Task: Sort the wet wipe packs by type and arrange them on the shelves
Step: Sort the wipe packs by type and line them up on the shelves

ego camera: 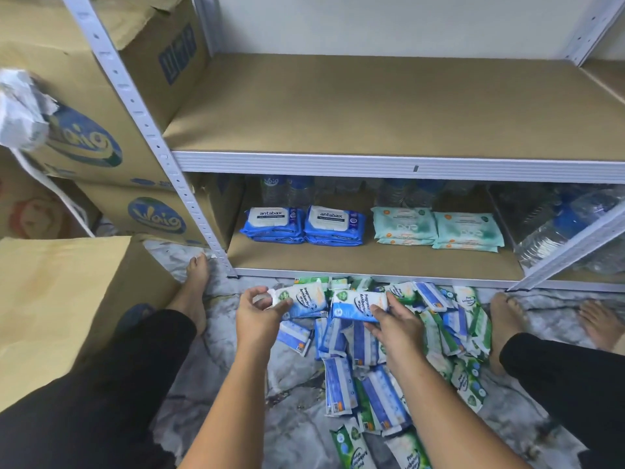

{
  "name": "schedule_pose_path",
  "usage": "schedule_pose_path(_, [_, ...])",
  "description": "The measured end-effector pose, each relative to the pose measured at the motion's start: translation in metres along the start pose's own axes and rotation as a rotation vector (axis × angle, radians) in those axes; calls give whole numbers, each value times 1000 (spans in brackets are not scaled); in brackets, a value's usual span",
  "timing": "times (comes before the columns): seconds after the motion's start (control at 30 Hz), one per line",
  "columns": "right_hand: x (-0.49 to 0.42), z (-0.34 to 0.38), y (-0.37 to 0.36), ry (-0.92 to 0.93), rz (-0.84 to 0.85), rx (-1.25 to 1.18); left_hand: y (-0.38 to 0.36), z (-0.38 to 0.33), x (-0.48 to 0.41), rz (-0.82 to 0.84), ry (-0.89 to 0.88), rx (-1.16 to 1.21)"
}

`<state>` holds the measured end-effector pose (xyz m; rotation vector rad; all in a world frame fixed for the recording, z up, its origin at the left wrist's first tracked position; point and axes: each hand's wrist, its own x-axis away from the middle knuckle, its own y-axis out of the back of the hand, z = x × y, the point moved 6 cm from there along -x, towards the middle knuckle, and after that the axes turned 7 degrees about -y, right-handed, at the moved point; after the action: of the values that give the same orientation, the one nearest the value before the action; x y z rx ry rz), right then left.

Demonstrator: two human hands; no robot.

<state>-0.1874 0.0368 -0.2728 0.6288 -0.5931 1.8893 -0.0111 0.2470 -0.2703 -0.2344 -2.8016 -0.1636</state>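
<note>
Left hand [258,314] grasps a blue pack [302,299], right hand [397,324] a matching pack [356,304] at its three o'clock (evidently pairing one type for the shelf [372,262] at twelve o'clock).

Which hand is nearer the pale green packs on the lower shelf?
Right. The right hand is below the pale green packs; the left hand sits farther left.

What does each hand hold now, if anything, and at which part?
The left hand grips a blue-and-white wipe pack by its left end. The right hand grips a second blue-and-white pack by its right end.
</note>
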Motion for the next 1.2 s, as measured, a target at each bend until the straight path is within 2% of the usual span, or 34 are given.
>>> schedule_pose_path(0.13, [-25,0,-31,-21,15,-13,2,-4,-39,-72,-43,-26])
schedule_pose_path(0.3, [-72,8,-67,-18,-3,12,0,4,-110,-120,9,-58])
schedule_pose_path(0.53, [-163,-10,-122,-14,-57,136,-9,23,-224,-165,27,-229])
schedule_pose_path(0.73, [-222,-39,-161,32,-150,261,-22,43,-288,-130,-16,-421])
schedule_pose_path(0.93, [-246,-49,-193,84,-217,403,-23,62,-306,-150,-38,-592])
schedule_pose_path(1.13, [-247,-42,-200,208,-264,641,-29,63,-304,-163,-103,-640])
schedule_pose_path(1.2, [-246,-41,-200,211,-255,624,-29,60,-301,-172,-117,-638])
